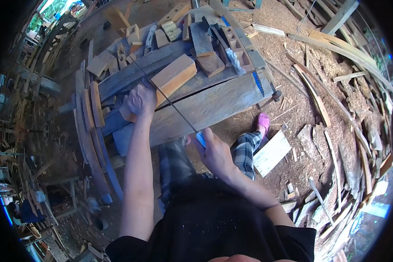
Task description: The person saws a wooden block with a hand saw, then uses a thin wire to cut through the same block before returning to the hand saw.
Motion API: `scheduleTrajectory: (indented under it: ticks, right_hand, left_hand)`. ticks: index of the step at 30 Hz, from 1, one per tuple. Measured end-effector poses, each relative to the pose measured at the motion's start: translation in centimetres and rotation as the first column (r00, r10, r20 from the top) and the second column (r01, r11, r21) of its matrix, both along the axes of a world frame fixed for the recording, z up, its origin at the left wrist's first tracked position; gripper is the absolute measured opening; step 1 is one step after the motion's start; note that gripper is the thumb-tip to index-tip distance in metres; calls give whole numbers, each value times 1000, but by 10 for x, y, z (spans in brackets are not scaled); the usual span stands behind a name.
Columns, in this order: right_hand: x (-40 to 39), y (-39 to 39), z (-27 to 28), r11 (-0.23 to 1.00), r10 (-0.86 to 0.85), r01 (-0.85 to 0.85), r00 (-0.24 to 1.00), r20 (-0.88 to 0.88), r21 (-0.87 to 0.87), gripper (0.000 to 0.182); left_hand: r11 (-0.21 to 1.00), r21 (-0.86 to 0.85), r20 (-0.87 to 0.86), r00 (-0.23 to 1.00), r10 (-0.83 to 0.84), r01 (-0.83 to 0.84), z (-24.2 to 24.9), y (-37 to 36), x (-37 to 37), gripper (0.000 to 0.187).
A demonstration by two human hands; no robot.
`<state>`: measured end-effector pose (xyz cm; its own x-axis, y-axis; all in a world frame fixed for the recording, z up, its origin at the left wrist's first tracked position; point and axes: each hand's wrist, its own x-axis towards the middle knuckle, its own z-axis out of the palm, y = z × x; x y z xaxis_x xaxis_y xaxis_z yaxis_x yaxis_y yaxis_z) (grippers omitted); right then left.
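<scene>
My right hand (217, 153) is closed round the blue handle (201, 139) of a long thin dark tool. The tool's shaft (175, 108) runs up and to the left, across the near left part of a rectangular wooden block (174, 77). At the left end of that block, my left hand (140, 99) lies over the wood with its fingers bent, pressing or gripping it; the fingertips are partly hidden. Beneath the block is a workbench of thick worn planks (205, 105).
Wood offcuts (101, 63), a dark flat piece (201, 39) and a slotted wooden piece (238, 48) lie on the bench's far side. A blue saw-like strip (258, 84) is at its right edge. Long curved boards (87, 105) stand left. A pale board (272, 153) lies on the floor.
</scene>
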<state>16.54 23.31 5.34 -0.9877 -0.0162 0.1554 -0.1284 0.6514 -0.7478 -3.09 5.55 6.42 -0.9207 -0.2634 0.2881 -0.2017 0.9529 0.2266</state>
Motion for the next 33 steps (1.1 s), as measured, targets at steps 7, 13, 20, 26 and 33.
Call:
scheduleTrajectory:
  ticks: [7, 13, 20, 26, 33]
  right_hand:
    - [-20, 0, 15, 996, 2, 0, 1000, -25, 94, 23]
    - [12, 17, 11, 1000, -6, 6, 1000, 3, 16, 23]
    - [-70, -30, 4, 1000, 3, -4, 999, 50, 19, 26]
    - [-5, -5, -3, 1000, -9, 9, 1000, 6, 28, 24]
    - [-65, -35, -5, 1000, -6, 6, 1000, -1, -24, 25]
  left_hand:
    - [999, -49, 1, 1000, 8, -8, -9, -12, -16, 56]
    - [1000, -26, 99, 995, 4, -1, -5, -6, -9, 60]
    - [999, -40, 65, 998, 10, -7, -8, -11, -11, 62]
    - [999, -31, 87, 996, -10, 13, -8, -10, -4, 56]
    - [999, -35, 45, 999, -16, 17, -13, -15, -12, 54]
